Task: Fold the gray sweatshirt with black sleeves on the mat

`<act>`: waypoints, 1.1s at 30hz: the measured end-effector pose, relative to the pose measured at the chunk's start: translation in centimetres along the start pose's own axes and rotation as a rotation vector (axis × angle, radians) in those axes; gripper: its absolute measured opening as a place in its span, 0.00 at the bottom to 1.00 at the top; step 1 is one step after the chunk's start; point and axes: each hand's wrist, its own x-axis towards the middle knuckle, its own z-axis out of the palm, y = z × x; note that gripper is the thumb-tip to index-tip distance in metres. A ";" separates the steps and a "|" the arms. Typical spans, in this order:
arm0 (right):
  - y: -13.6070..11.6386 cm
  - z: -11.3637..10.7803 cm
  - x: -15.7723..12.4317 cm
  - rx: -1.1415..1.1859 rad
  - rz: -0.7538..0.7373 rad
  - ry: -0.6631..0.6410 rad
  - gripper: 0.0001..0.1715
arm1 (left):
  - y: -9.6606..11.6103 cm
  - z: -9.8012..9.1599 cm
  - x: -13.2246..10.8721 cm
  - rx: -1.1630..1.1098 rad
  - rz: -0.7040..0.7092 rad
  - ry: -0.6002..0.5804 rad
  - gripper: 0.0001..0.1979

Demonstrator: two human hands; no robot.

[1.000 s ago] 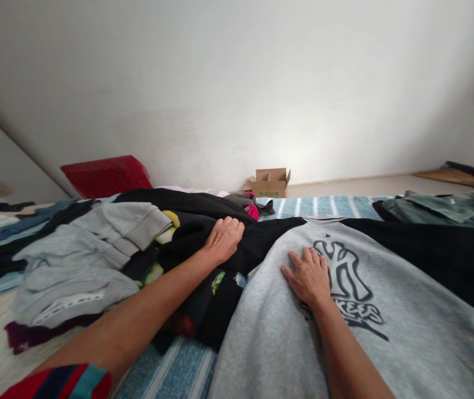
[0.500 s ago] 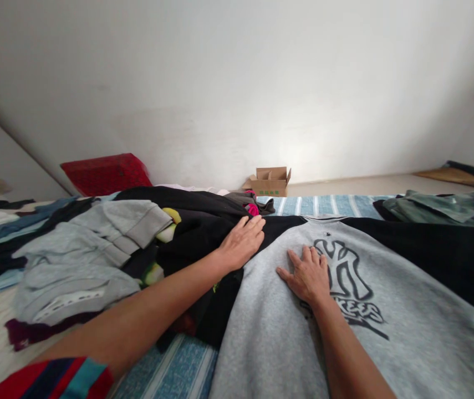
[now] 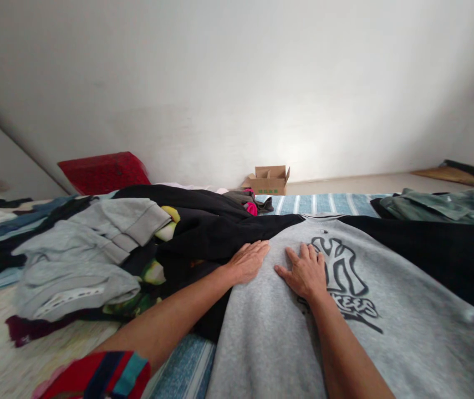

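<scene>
"Hands?"
"Both open and flat: right hand [image 3: 305, 271] on the grey sweatshirt [image 3: 265, 343], left hand [image 3: 247, 262] at its edge."
"What's done?"
"Sweatshirt lies spread on a striped blanket [image 3: 320, 204]; a clothes pile [image 3: 79, 260] sits heaped beside it."

left hand [image 3: 247, 262]: flat, palm down | right hand [image 3: 304, 271]: fingers spread
</scene>
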 end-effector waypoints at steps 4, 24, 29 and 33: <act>-0.1 -0.3 -0.1 0.004 -0.002 -0.017 0.38 | 0.5 -0.7 0.3 -0.007 -0.024 0.065 0.19; 0.3 -0.7 -0.2 0.031 0.005 -0.021 0.40 | 3.3 2.0 7.6 -0.181 -0.036 0.220 0.20; 0.4 -0.8 -0.2 0.008 -0.014 -0.031 0.40 | 2.5 1.4 4.7 -0.200 -0.003 0.221 0.20; 0.5 -0.6 -0.2 -0.014 -0.011 -0.050 0.41 | 2.6 0.8 1.3 -0.204 -0.049 0.230 0.22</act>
